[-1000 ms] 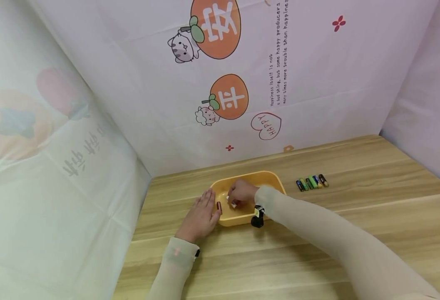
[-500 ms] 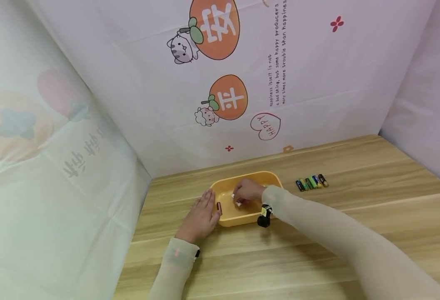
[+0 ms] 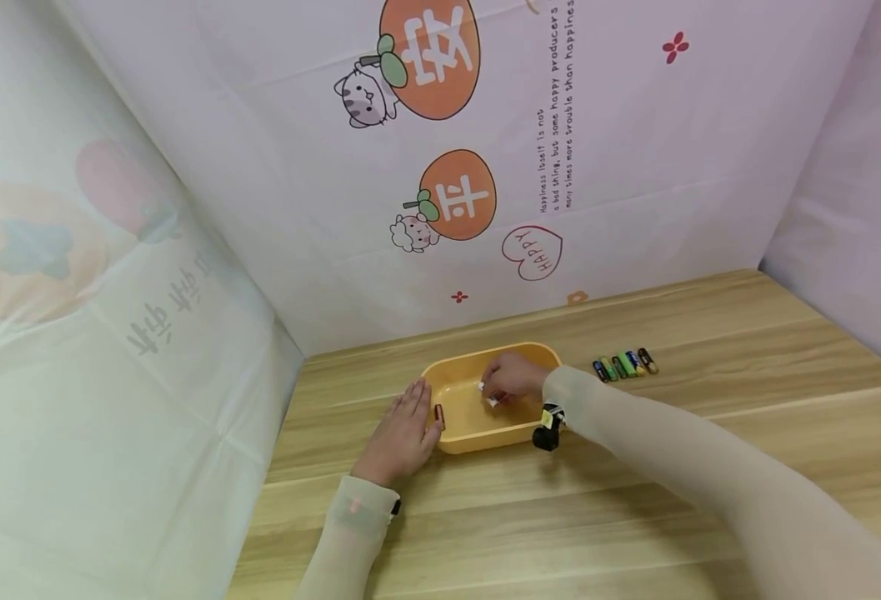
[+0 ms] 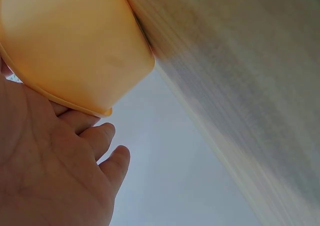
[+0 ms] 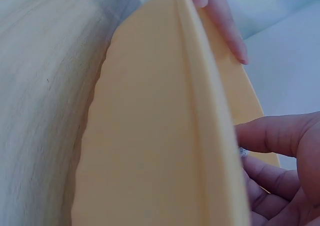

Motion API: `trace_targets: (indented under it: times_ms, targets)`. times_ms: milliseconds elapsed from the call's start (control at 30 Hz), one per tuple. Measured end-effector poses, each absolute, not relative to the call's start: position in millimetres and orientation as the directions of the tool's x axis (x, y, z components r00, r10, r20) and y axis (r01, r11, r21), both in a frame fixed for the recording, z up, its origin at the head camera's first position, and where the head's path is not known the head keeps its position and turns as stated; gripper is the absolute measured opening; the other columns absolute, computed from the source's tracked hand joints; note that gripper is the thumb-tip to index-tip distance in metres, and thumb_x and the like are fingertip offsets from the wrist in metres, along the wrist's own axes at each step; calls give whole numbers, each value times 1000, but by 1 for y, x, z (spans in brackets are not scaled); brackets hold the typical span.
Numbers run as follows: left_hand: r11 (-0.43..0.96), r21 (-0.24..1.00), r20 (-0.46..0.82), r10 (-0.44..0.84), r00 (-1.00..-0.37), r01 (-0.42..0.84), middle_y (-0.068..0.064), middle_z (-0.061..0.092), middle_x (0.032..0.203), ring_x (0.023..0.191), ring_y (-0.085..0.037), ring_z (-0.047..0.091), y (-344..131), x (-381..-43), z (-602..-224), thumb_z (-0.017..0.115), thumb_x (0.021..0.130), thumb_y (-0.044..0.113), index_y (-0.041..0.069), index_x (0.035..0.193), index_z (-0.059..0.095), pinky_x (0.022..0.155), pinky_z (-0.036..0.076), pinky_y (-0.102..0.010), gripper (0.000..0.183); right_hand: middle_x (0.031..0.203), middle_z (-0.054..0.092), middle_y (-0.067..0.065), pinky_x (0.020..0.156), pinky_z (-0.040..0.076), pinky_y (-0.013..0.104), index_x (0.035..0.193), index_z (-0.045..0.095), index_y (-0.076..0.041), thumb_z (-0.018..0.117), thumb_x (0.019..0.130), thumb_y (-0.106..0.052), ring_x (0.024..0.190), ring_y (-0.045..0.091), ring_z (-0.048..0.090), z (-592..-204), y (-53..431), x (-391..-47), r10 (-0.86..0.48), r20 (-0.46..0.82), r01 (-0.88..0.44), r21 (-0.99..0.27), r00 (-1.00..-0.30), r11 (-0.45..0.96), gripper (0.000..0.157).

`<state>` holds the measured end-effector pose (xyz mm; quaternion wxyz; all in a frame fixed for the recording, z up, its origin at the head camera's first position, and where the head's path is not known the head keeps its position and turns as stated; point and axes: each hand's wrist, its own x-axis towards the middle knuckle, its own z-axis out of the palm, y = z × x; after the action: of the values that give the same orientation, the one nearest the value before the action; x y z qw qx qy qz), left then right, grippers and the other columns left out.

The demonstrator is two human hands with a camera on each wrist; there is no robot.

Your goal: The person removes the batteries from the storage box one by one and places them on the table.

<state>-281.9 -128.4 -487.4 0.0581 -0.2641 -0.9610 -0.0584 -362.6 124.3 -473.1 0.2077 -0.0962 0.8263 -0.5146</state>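
Note:
A yellow rectangular tray point(image 3: 478, 439) stands on the wooden table. My left hand point(image 3: 401, 433) rests against its left end with straight fingers lying at the rim; in the left wrist view, the fingers lie along the rim of the yellow wall point(image 4: 75, 46). Inside the tray, my right hand point(image 3: 517, 377) pinches a small white thing point(image 3: 493, 402) between thumb and fingers. Only bits of it show past the fingers, so I cannot tell its kind. One dark red battery point(image 3: 439, 417) lies in the tray's left end, beside my left fingers. The tray wall partly hides my right hand point(image 5: 280, 171) in the right wrist view.
Several batteries point(image 3: 620, 367) in mixed colours lie in a row on the table point(image 3: 485, 525), right of the tray. A printed white cloth point(image 3: 320, 275) stands behind the table, with plain cloth sides at left and right.
My right hand has moved to the right inside the tray with the white thing between its fingers. The left hand, the tray and the red battery have stayed put.

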Motion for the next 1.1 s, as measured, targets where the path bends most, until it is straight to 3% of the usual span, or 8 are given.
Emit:
trace_targets:
  times_ms: [333,867,1100]
  targets:
    - [847,78,155,511,-845,526,-18,17,159,146,-30,15,-129,-280,-486,30,105,40,-5,151,24,116,18,-48,64,87,66,15,70,58,41,111,63,10,65,86,-2,72,22,65,-460,143,-359,-389,-256,86,-910,-885,405,28]
    - [857,88,136,495,-858,508,-14,14,160,147,-27,13,-130,-280,-487,32,105,39,-2,153,21,117,16,-45,64,87,66,20,73,58,45,111,62,14,65,86,-1,69,23,65,-451,166,-355,-394,-242,87,-925,-887,371,29]
    - [857,98,129,492,-861,505,-14,14,161,147,-25,11,-129,-280,-485,33,105,38,-2,153,21,117,15,-45,63,85,64,14,75,57,45,111,61,14,65,85,-1,69,20,63,-447,178,-356,-401,-227,82,-934,-888,349,30]
